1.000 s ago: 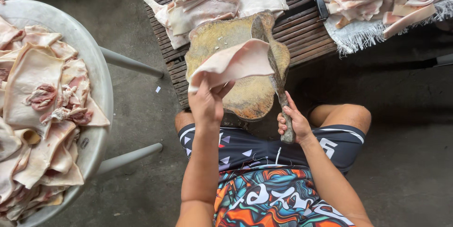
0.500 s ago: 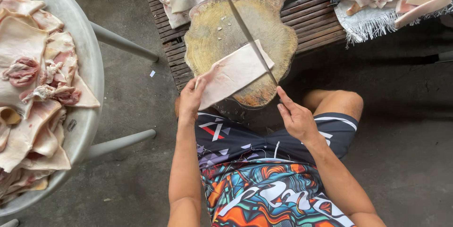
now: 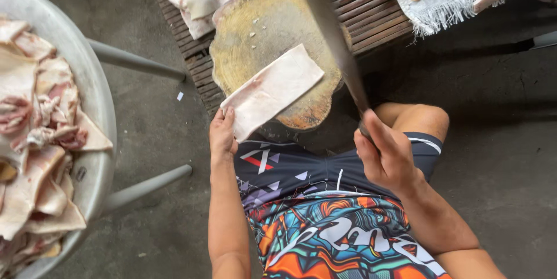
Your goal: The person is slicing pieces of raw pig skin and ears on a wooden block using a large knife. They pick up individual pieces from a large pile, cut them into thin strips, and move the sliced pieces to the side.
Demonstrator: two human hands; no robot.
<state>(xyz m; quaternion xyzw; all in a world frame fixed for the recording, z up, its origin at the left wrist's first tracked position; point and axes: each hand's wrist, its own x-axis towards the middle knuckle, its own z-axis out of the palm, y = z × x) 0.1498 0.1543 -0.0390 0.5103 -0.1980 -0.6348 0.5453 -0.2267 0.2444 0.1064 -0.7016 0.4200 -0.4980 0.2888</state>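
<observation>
Pale pork skin strip [image 3: 272, 89] lies slantwise on the round wooden chopping block [image 3: 272, 53], its near end overhanging the rim, where the left hand [image 3: 222, 134] pins it with fingers together. Right hand [image 3: 387, 157] is wrapped tight on the handle of a raised cleaver [image 3: 331, 35]: mid-chop, I judge. Any stroke needs to land well clear of those fingers. Slatted surface [image 3: 371, 9] and metal basin [image 3: 96, 111] crowd both sides.

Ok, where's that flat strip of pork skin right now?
The strip of pork skin lies on the round wooden chopping block, its near end held by the left hand, left of the raised knife blade.
</observation>
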